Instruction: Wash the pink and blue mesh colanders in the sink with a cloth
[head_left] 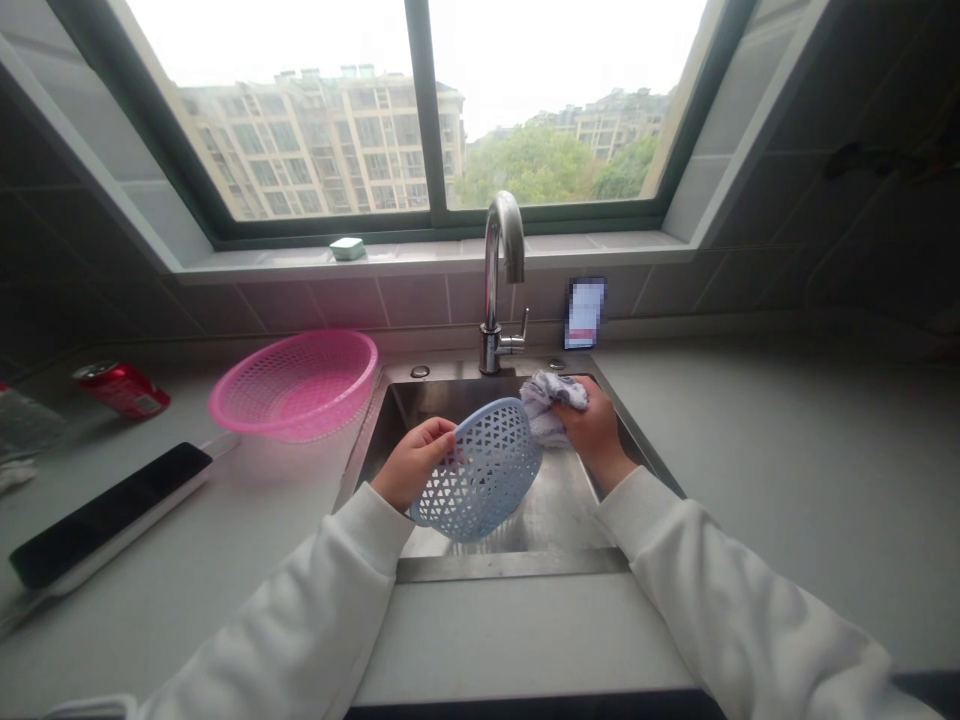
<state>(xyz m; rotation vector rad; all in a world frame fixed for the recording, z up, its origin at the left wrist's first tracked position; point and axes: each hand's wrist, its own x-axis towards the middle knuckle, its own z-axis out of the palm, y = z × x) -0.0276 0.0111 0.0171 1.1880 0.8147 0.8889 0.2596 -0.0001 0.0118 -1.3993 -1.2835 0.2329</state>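
My left hand point(414, 462) is curled shut on the rim of a blue plastic basket point(484, 475), held firm above the steel sink point(555, 520). My right hand point(592, 425) is closed on a pale cloth point(551, 405), just beside the basket, near the sink's back right corner.
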